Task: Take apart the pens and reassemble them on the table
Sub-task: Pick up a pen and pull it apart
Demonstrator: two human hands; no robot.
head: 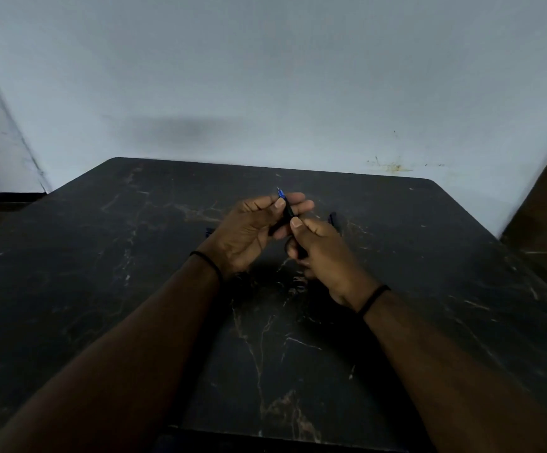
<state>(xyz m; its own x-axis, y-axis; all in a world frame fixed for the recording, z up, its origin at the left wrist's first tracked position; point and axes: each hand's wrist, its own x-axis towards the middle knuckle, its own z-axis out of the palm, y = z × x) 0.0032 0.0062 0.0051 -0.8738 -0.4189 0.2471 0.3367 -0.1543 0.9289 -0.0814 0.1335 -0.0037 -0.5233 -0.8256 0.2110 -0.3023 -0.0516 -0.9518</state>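
hands meet above the dark marbled desk (134,289), sharing one pen (287,209) that points away, blue tip uppermost. left hand (249,230) has its grip pinched near the tip end; right hand (321,253) wraps its grip round the lower barrel. likely an unscrewing or screwing step, which one i cannot tell. best to hold the barrel steady, twist only the tip section, and stay low so nothing small rolls off. dark pieces (334,220) lie just beyond.
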